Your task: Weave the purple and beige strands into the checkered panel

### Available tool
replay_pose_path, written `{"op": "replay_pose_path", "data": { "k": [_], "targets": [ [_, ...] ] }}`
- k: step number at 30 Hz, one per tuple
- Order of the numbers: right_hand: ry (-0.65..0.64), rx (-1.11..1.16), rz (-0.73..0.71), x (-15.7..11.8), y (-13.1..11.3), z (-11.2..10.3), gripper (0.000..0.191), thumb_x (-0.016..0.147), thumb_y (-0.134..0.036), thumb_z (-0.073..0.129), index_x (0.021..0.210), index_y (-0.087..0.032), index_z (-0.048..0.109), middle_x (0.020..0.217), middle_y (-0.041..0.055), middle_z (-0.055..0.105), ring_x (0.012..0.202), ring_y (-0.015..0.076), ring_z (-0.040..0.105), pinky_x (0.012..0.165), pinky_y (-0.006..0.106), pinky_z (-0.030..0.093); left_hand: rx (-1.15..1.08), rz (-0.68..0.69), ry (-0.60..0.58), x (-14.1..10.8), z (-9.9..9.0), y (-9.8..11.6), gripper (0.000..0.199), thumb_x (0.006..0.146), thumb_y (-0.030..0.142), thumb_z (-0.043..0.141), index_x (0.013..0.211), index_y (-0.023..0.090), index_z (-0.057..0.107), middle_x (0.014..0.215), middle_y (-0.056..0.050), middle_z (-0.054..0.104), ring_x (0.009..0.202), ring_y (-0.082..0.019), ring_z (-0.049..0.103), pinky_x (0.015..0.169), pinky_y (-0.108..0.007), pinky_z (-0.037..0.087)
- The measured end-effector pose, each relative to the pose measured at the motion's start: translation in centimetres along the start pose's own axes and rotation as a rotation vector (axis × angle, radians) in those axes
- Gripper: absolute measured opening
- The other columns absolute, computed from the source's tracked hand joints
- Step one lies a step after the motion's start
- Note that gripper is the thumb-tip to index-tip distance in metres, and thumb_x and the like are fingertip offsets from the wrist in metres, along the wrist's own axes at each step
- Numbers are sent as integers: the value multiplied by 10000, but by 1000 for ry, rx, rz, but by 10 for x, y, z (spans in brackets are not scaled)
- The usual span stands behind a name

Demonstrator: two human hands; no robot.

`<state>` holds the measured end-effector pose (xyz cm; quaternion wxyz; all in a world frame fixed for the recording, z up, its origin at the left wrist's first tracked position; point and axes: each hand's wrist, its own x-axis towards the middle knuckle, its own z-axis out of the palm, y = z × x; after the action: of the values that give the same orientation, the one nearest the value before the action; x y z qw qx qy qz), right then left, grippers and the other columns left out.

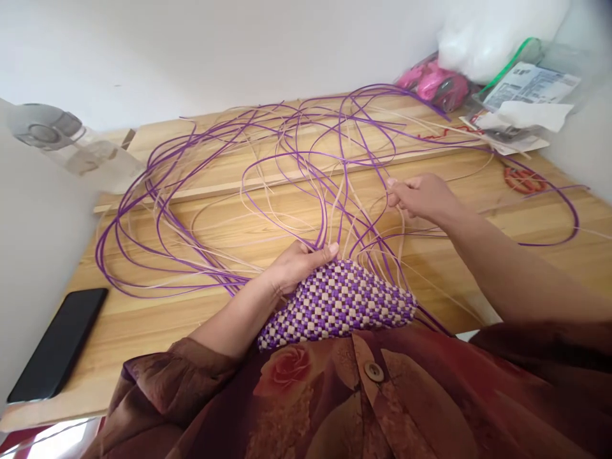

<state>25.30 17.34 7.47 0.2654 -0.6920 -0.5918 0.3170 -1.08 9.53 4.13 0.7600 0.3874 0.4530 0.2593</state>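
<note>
A woven piece (pixel 339 299) in a purple and beige check rests against my front at the table's near edge. My left hand (pixel 306 264) grips its upper left edge, with the thumb on top and the fingers hidden behind. From that edge long loose purple and beige strands (pixel 165 217) fan out and loop over the table. Up and to the right, my right hand (pixel 415 196) is closed in a pinch on a strand (pixel 387 185). Which colour of strand sits between the fingertips is hard to make out.
The wooden table (pixel 229 220) has a raised strip across it. A black phone (pixel 60 341) lies at the left, below a clear bottle with a grey lid (pixel 45 127). Orange-handled scissors (pixel 524 180), papers (pixel 530 89), a pink bagged item (pixel 437 83) and a white bag (pixel 497 38) are at the right.
</note>
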Motion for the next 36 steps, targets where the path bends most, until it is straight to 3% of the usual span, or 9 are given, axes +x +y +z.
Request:
{"op": "replay_pose_path", "data": {
  "k": [6,12,15,20,23,26,28,32,36],
  "targets": [
    [-288,-166,-792,-53,-17,33,206,860,-279,581,990,-184,710,945,56,688,854,169,620,789,311,465,284,205,-100,0,-7,15,266,611,348,805,772,157,714,764,-34,686,684,-150,595,695,-276,446],
    [-224,-313,-1008,-56,-19,50,189,893,-188,500,930,-175,685,1005,92,656,954,198,597,851,340,466,543,267,-251,4,-11,37,210,611,326,787,728,162,729,734,-18,666,706,-169,585,691,-270,435],
    [-267,-488,-911,-60,-31,31,154,876,-201,523,828,-169,666,853,86,652,857,210,582,787,349,445,525,221,-176,4,-7,37,239,560,312,810,731,160,741,703,-13,669,660,-173,581,642,-268,432],
    [-836,-40,-450,-65,-44,6,205,850,-375,570,841,-184,645,749,25,633,605,123,536,567,254,414,398,240,-88,3,1,22,196,599,268,773,761,160,752,757,-29,711,679,-185,616,670,-289,468],
    [-636,106,-318,-59,-37,13,239,841,-390,572,917,-181,659,752,16,640,589,111,527,557,242,388,263,266,-90,1,4,14,253,621,240,762,864,171,750,872,-38,732,775,-196,651,768,-309,493],
    [-291,-159,-424,-56,-26,25,244,873,-358,530,841,-175,687,706,10,639,638,122,533,614,253,357,187,220,-48,-2,5,10,287,619,269,777,885,168,743,896,-52,737,800,-211,664,770,-321,505],
    [-217,-332,-501,-60,-25,29,295,894,-347,490,750,-170,676,626,-1,599,609,117,506,592,254,315,167,210,-39,-3,6,10,340,608,294,791,914,157,738,906,-64,738,807,-221,664,754,-322,510],
    [-346,-457,-497,-76,-39,26,346,888,-306,454,600,-154,572,526,-11,520,535,100,469,531,250,275,153,255,-29,-2,8,10,386,600,291,797,948,140,730,911,-68,739,802,-213,663,747,-315,508],
    [-664,-211,-171,-89,-52,25,262,890,-299,431,714,-166,571,524,-21,574,463,103,544,472,212,373,149,289,-32,-2,7,8,324,602,299,795,873,131,739,853,-62,738,747,-197,658,731,-309,501]
  ]
}}
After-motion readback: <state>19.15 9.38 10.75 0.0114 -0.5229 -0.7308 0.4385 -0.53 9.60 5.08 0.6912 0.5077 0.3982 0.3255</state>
